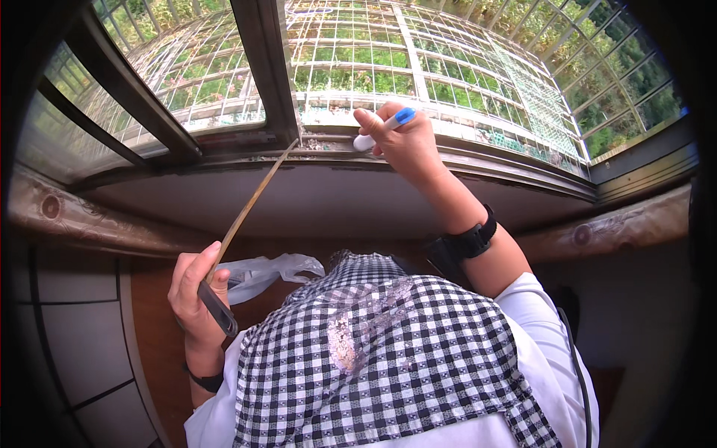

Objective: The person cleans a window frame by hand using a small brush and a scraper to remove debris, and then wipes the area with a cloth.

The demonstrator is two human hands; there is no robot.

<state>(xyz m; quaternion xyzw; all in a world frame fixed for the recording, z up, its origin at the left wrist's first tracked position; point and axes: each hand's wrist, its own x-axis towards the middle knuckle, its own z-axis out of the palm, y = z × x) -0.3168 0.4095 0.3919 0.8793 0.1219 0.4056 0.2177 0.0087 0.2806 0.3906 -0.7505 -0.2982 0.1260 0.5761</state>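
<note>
My left hand grips the dark handle of a long, thin, brownish tool, its kind unclear. The tool's narrow tip reaches the sliding window track, near the foot of the window frame's upright. Loose pale debris lies in the track beside that tip. In my right hand is a white handle with a blue end, held above the track. Fingers cover part of it, and whatever the handle belongs to cannot be made out.
Outside the opening stands a metal grille with plants behind it. Glass panes are at the left. A patterned ledge edge runs below the sill. A clear plastic bag lies beside my checked apron.
</note>
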